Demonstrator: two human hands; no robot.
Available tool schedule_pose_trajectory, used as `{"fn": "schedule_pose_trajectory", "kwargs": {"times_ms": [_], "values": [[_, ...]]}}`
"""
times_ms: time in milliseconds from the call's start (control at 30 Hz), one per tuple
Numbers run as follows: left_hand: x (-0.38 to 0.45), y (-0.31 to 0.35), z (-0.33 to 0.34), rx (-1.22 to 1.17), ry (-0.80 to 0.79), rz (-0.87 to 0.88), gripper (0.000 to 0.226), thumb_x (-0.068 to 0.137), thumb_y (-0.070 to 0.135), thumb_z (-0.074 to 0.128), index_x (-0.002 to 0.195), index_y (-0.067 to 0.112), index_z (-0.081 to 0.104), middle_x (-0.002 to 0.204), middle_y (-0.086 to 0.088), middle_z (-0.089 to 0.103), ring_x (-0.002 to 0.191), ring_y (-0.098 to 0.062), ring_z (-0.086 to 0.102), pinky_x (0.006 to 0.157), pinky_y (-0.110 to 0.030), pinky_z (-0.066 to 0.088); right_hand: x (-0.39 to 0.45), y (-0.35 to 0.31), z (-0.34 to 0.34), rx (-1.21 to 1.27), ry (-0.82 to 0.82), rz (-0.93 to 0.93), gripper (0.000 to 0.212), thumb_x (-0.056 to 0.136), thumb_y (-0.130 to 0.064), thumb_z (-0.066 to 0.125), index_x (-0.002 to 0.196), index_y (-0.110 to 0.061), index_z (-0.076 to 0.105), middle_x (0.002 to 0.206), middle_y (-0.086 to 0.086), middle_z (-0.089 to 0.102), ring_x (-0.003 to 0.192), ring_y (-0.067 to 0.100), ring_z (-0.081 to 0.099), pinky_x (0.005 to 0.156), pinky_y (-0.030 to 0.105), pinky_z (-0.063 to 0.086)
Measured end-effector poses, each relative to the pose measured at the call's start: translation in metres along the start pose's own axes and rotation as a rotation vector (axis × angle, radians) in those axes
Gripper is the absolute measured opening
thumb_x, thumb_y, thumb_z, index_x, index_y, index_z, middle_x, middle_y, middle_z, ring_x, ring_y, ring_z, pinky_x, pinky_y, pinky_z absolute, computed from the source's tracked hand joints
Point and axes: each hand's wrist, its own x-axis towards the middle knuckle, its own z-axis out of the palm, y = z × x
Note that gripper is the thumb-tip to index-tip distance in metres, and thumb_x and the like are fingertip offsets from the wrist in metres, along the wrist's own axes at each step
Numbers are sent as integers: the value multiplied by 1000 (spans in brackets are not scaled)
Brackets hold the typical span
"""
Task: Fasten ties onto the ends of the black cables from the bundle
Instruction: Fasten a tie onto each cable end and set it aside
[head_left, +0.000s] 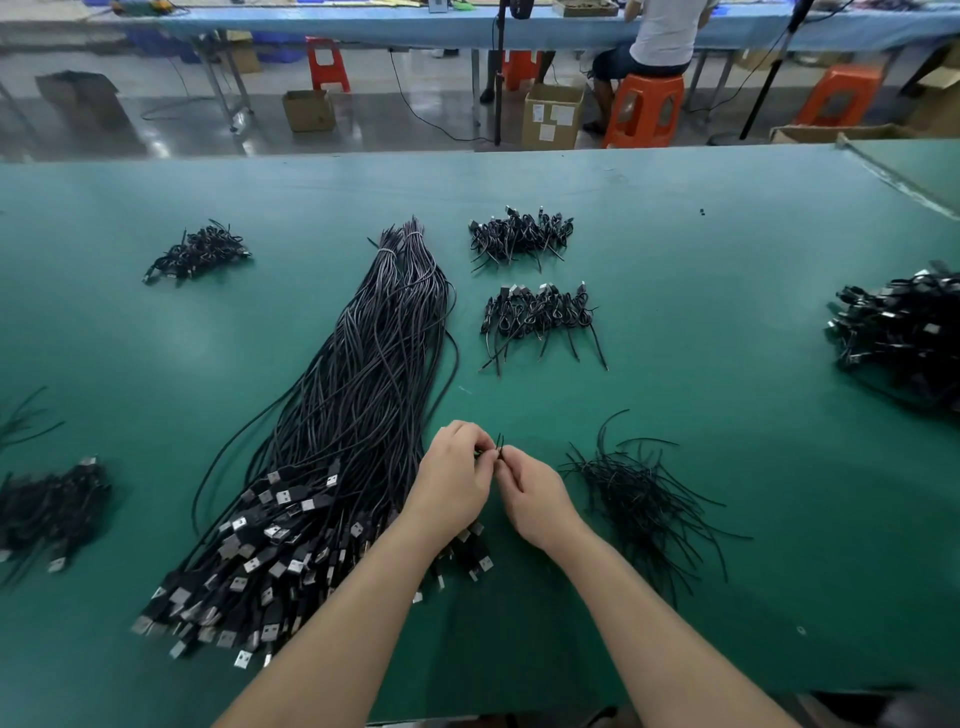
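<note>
Green matting covered the table (675, 249), and above its near edge both forearms reached in. The left hand (457, 480) and the right hand (535, 493) met fingertip to fingertip, each with fingers curled and pinching a thin black tie (499, 447) whose short ends stood up between them; whether a cable end lay inside the pinch could not be told. Under and to the left of the left wrist fanned the big bundle (332, 441) of black cables, its metal plugs spread toward the near left corner and its bound tail running toward the far edge. Just right of the right hand lay a loose heap of ties (644, 499). Beyond the hands sat two small piles of coiled cables (540, 317), one behind the other. More cable piles lay at the left edge (52, 509), toward the far left (197, 252), and at the right edge (904, 327). Past the far edge stood orange stools (644, 109) and cardboard boxes (553, 114).
</note>
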Motion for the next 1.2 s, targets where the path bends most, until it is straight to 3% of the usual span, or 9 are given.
{"fn": "schedule_pose_trajectory", "kwargs": {"times_ms": [133,333,433,633,733,867,967,1100,1200], "values": [[2,1,-5,-77,40,-64,8,96,16,64,95,20,57,95,10,59,92,-9,55,76,-13,40,-2,3,5,-33,16,-20,26,105,-28,44,78,-25,45,63,-6,49,56,12,41,54,32,33],[8,7,-9,-19,22,29,8,95,12,65,92,20,65,93,9,60,93,-11,54,84,-23,44,1,6,7,-41,51,-24,21,105,-32,41,97,-20,57,70,-7,57,62,15,52,56,30,39],[11,4,-12,7,-7,56,8,95,12,65,93,18,70,93,12,60,97,-12,53,87,-25,43,-1,7,10,-111,76,-70,18,104,-37,42,103,-25,56,67,-12,54,59,8,51,51,22,34],[5,3,-14,91,19,164,16,97,11,61,100,14,76,103,7,69,102,-13,51,92,-27,44,-6,-2,12,-109,163,-83,27,99,-43,36,84,-27,51,58,-12,50,53,13,47,48,22,28],[1,5,-13,174,32,203,18,99,17,57,101,16,74,105,9,69,98,-12,48,89,-28,46,-5,-8,11,-107,137,-41,23,100,-32,43,80,-24,50,64,-8,56,58,18,49,51,29,31],[2,10,-16,169,16,95,23,97,38,59,92,19,71,94,11,65,94,-11,51,85,-28,46,0,-14,8,-384,17,-9,17,96,-15,45,104,-12,60,88,9,71,79,30,66,63,33,44],[5,14,-17,146,48,-13,26,98,35,60,90,14,72,92,5,66,93,-15,58,86,-32,49,-4,-18,9,-388,44,-40,22,99,-18,43,111,-10,59,90,12,73,80,35,67,69,38,52],[6,20,-19,132,-9,-86,19,96,21,57,94,9,72,104,0,66,104,-19,60,93,-37,49,-5,-18,9,-385,62,-41,21,99,-19,43,107,-9,60,90,10,72,81,34,66,71,39,51],[7,20,-25,101,-64,-135,17,92,15,57,87,8,72,108,0,66,105,-18,62,91,-37,51,-7,-20,11,-395,94,-69,19,101,-23,41,92,-11,53,84,10,70,76,35,64,61,35,40]]}}
